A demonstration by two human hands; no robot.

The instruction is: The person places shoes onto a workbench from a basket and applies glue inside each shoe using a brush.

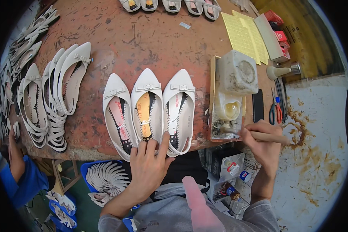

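Three white slingback shoes with pointed toes and bows stand side by side before me: a left shoe [115,86], a middle shoe [146,80] and a right shoe [181,80]. My left hand [150,166] rests at their heel ends, fingers stretched out and apart, gripping nothing. Wrapped round the wooden handle of a brush [268,137] is my right hand [263,149]. The brush's head end lies in the near part of a stained shallow tray [212,120]. Beside it, that tray holds a small cup of yellowish glue [231,110] and a grimy white container [239,73].
More white shoes [67,79] are grouped at the left, others [172,5] at the far edge. Right of the tray lie pliers [275,112] and a black flat object [258,106]. Yellow sheets [245,36] lie behind. At the lower left, another person's hand [16,158] reaches the table.
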